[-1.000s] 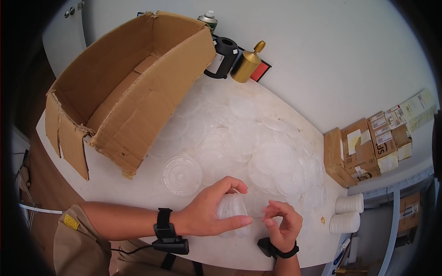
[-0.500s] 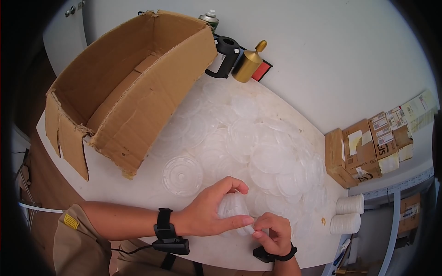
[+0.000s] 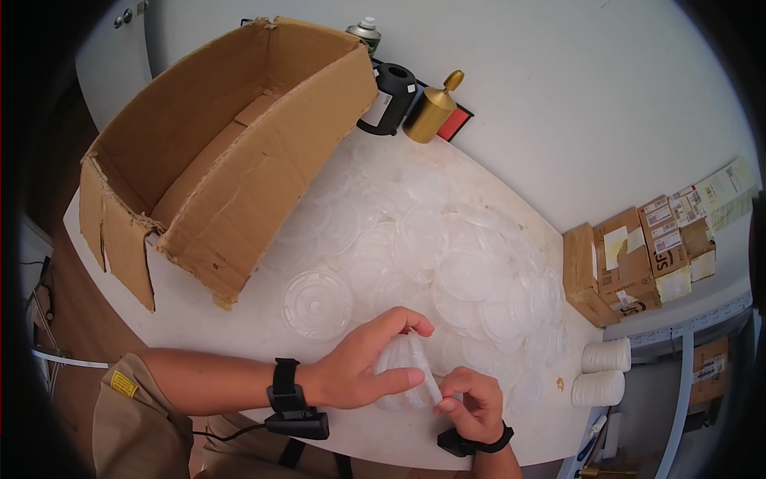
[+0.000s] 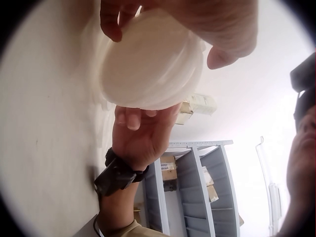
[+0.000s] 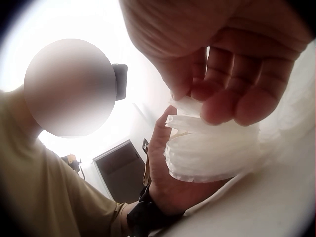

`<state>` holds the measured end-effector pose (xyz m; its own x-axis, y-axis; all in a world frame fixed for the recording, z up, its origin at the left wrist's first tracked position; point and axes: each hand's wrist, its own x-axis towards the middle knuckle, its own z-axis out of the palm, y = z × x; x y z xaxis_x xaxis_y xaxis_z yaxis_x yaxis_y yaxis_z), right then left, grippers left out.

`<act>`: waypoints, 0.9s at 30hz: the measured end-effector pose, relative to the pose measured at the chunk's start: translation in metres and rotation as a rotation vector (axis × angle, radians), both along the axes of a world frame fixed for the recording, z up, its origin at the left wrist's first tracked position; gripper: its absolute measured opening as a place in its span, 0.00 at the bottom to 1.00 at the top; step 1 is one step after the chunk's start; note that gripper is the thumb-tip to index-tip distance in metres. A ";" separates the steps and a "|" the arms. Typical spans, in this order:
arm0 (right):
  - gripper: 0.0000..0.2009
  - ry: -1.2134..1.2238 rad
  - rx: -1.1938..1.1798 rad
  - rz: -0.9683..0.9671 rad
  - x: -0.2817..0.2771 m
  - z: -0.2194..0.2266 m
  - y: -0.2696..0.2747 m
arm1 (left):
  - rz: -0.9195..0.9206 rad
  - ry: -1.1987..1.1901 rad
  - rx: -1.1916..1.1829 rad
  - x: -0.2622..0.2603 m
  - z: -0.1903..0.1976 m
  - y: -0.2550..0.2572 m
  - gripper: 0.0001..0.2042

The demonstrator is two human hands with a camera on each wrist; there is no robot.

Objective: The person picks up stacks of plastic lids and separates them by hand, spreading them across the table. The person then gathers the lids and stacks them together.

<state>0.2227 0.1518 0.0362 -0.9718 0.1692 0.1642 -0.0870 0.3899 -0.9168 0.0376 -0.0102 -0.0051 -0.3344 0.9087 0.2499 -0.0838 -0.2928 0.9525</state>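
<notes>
A stack of clear plastic lids [image 3: 396, 369] stands on edge near the table's front, and the left hand [image 3: 363, 363] curls its fingers and thumb round it. At the stack's right side the right hand [image 3: 472, 405] pinches the edge of the end lid, which leans slightly away from the others. In the left wrist view the round face of the stack [image 4: 145, 64] shows between both hands. The right wrist view shows the lids [image 5: 210, 153] side-on, with a gap near the right hand's [image 5: 227, 74] fingertips. Many loose lids [image 3: 471, 275] lie spread over the table behind.
A large open cardboard box [image 3: 263, 176] stands at the back left. Behind it are a spray can [image 3: 365, 33], a black holder [image 3: 389, 100] and a gold canister [image 3: 429, 113]. Two lid stacks [image 3: 598, 387] sit at the right edge, near small cartons [image 3: 626, 259].
The right hand has moved left to the stack and taken the end lid's edge. That lid has tilted out from the stack, and the left thumb has drawn back slightly.
</notes>
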 end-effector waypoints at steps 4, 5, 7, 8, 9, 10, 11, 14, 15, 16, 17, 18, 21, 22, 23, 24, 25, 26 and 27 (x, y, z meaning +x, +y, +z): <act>0.04 -0.007 0.005 0.028 -0.001 -0.001 -0.001 | -0.030 -0.096 0.020 -0.001 0.000 -0.001 0.21; 0.04 -0.007 0.005 0.028 -0.001 -0.001 -0.001 | -0.031 -0.096 0.020 -0.001 -0.001 -0.001 0.21; 0.04 -0.007 0.008 0.037 -0.002 0.000 -0.002 | -0.032 -0.111 0.010 0.000 -0.001 0.000 0.21; 0.04 -0.006 0.008 0.037 -0.002 -0.001 -0.001 | -0.032 -0.111 0.009 -0.001 -0.001 -0.001 0.21; 0.04 -0.011 0.018 0.041 -0.002 -0.001 -0.001 | -0.035 -0.110 -0.002 -0.001 -0.001 -0.001 0.21; 0.04 -0.015 0.028 0.045 -0.002 -0.001 -0.001 | -0.038 -0.108 -0.013 -0.001 0.000 -0.001 0.21; 0.04 -0.015 0.028 0.045 -0.002 0.000 -0.001 | -0.038 -0.108 -0.013 -0.001 -0.001 -0.001 0.21; 0.04 -0.012 0.043 0.047 -0.004 0.001 -0.001 | -0.029 -0.093 0.012 -0.002 -0.001 0.000 0.21; 0.04 -0.017 0.050 0.050 -0.004 0.002 -0.001 | -0.027 -0.100 0.016 -0.001 -0.001 0.000 0.22; 0.04 -0.021 0.057 0.054 -0.004 0.002 -0.002 | -0.025 -0.106 0.019 -0.001 0.000 0.000 0.22; 0.04 -0.021 0.057 0.054 -0.004 0.003 -0.002 | -0.025 -0.106 0.020 -0.001 -0.001 0.000 0.22; 0.04 -0.023 0.063 0.054 -0.004 0.003 -0.002 | -0.019 -0.076 0.033 -0.002 -0.002 0.000 0.22; 0.04 -0.031 0.077 0.060 -0.005 0.004 -0.004 | -0.013 -0.044 0.048 -0.002 -0.002 0.000 0.22; 0.04 -0.035 0.086 0.066 -0.005 0.004 -0.004 | -0.013 -0.041 0.050 -0.002 -0.001 0.000 0.22; 0.04 -0.035 0.086 0.066 -0.005 0.004 -0.004 | -0.013 -0.041 0.050 -0.003 -0.001 0.000 0.22; 0.04 -0.040 0.095 0.078 -0.005 0.004 -0.004 | -0.021 -0.034 0.046 -0.003 0.000 0.000 0.22; 0.04 -0.046 0.104 0.091 -0.005 0.003 -0.004 | -0.028 -0.027 0.043 -0.003 0.000 0.000 0.22; 0.04 -0.047 0.104 0.091 -0.005 0.004 -0.004 | -0.028 -0.028 0.042 -0.003 0.000 0.000 0.22; 0.04 -0.039 0.114 0.105 -0.007 0.005 -0.005 | -0.029 -0.030 0.042 -0.003 0.000 0.000 0.22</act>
<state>0.2161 0.1469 0.0410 -0.9892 0.0487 0.1385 -0.0982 0.4822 -0.8705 0.0346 -0.0106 -0.0048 -0.3160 0.9070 0.2785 -0.1207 -0.3295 0.9364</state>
